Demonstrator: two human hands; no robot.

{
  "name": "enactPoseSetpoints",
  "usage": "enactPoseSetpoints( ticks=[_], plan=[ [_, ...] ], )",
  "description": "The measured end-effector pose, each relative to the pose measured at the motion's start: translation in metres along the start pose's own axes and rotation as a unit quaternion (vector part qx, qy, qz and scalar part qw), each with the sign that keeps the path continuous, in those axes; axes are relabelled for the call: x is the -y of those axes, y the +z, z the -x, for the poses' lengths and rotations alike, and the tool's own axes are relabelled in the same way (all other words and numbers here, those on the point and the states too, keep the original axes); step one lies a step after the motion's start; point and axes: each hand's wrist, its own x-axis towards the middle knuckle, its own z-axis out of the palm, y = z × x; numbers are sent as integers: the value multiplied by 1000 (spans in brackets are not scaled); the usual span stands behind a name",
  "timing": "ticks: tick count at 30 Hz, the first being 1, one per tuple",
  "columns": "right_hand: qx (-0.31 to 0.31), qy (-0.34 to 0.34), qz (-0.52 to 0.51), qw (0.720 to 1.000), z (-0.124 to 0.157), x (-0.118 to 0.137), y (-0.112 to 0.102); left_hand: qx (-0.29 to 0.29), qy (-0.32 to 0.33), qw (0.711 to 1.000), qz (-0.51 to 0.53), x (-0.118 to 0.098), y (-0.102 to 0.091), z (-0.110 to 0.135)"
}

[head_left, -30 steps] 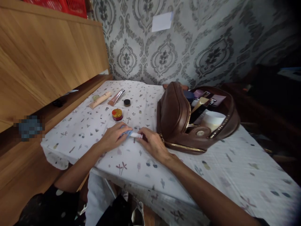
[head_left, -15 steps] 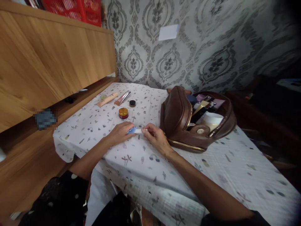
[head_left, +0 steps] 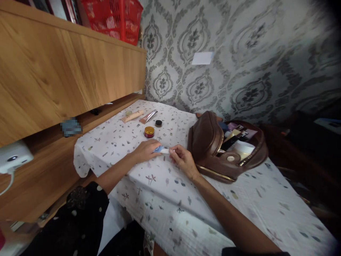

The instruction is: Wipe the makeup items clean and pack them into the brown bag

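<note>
Between my two hands is a small blue-and-white tube (head_left: 163,150), blue at the left and white toward the right. My left hand (head_left: 146,150) is closed around its blue end, partly covering it. The fingertips of my right hand (head_left: 183,160) pinch the white end. Just beyond my left hand stands a small jar with a gold lid (head_left: 149,131) and a dark red base. A small black-lidded pot (head_left: 158,123) is a little behind it. To the right of my right hand sits a brown bag (head_left: 206,137), unzipped and filled with cosmetics.
A peach tube (head_left: 133,116) and a shiny pinkish tube (head_left: 149,116) lie farther back on the patterned cloth (head_left: 170,185). At the left is a wooden cabinet (head_left: 80,74) with a red basket (head_left: 113,17) on top. A white device with a cable (head_left: 16,156) is at the far left.
The camera view has shifted, so everything appears farther right and lower. Both hands keep their hold on the tube, with little visible change. The white device has come into view at the left.
</note>
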Motion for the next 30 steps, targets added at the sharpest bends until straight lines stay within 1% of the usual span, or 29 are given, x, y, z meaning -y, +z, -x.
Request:
enactPoseSetpoints(
  ticks=[2, 5, 8, 13, 18, 20, 23, 25, 26, 27, 30],
  plan=[
    [0, 1, -20, 1000, -1, 1, 1, -12, -5, 1000, 17, -2, -1, 0],
    [26, -4, -64, 998, -2, 0, 3, -26, -16, 996, 82, -6, -3, 0],
    [44, -9, -74, 996, -3, -2, 5, -25, -16, 992, 121, -9, -4, 0],
    [22, -3, -67, 997, -3, -1, 5, -25, -41, 985, 163, -12, -1, 1],
    [15, -10, -107, 994, 1, 3, 7, -11, -27, 985, 169, -16, 0, 2],
    [14, 9, -131, 991, 3, 5, 8, -29, -47, 982, 182, -18, -1, 3],
    [37, 32, -150, 987, 7, 9, 9, -96, -83, 967, 220, -21, -2, 5],
    [63, 27, -120, 990, 9, 13, 10, -133, -77, 956, 249, -23, -3, 6],
    [70, 19, -96, 993, 10, 14, 11, -138, -69, 953, 260, -23, -3, 6],
    [74, 10, -69, 995, 11, 16, 11, -132, -63, 953, 266, -24, -3, 6],
    [67, -12, 11, 998, 13, 20, 10, -73, -52, 961, 263, -25, -5, 3]
  ],
)
